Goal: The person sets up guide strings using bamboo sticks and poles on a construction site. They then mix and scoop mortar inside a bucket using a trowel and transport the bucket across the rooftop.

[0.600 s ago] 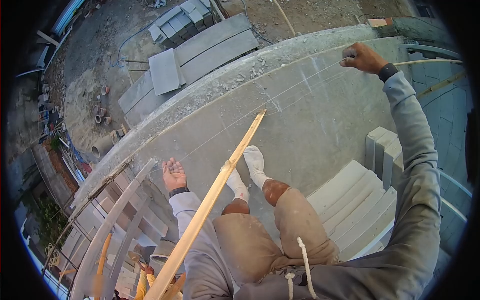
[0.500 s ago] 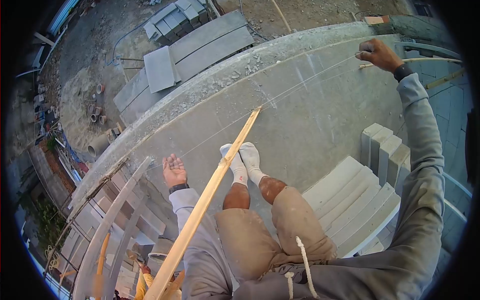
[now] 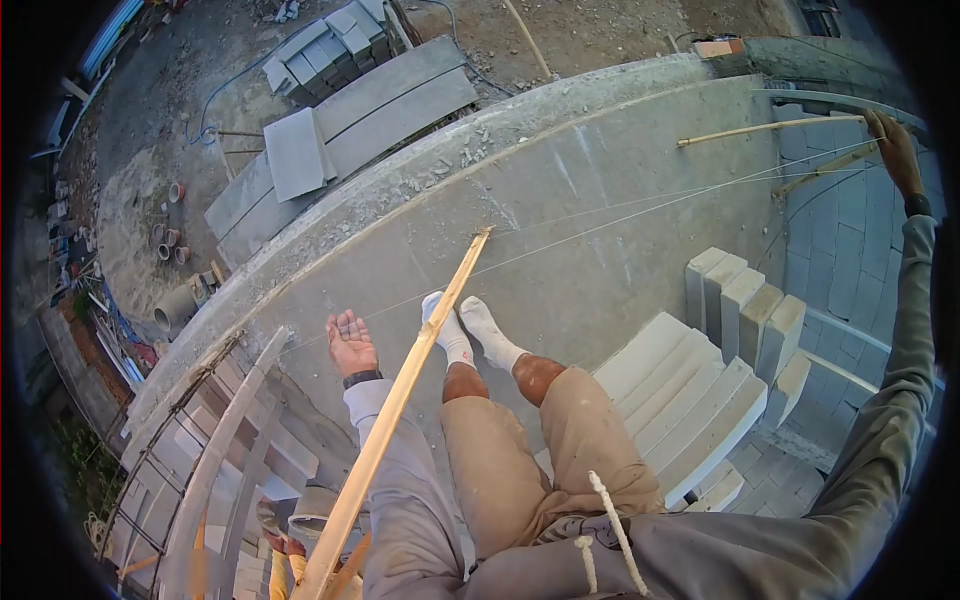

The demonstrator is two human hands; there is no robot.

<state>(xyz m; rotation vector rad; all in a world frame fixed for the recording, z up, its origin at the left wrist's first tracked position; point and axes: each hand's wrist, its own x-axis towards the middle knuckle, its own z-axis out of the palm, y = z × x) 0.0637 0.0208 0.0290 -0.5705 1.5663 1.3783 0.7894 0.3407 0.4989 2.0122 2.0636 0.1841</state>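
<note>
My left hand (image 3: 352, 343) is turned palm up with its fingers apart and slightly curled, and nothing lies in the palm. A thin pale string (image 3: 590, 229) runs past its fingertips and across the concrete slab to the far right. There my right hand (image 3: 892, 150), partly dim at the edge of view, has its fingers closed on the string, beside the end of a thin wooden stick (image 3: 770, 130). Between my arms a long wooden strip (image 3: 400, 395) slants up from the bottom. Its far tip is close to the string.
I stand in socks on a raised concrete slab (image 3: 620, 190) with a rubble-strewn edge. Light blocks (image 3: 690, 390) are stacked by my right leg. Planks and rebar (image 3: 160, 460) flank the left side, where another person's hands (image 3: 285, 543) show below. Ground with more blocks lies beyond.
My right hand has moved outward to the right, drawing the string with it and off the strip's tip. My left hand has stayed nearly in place, and the view has shifted slightly right.
</note>
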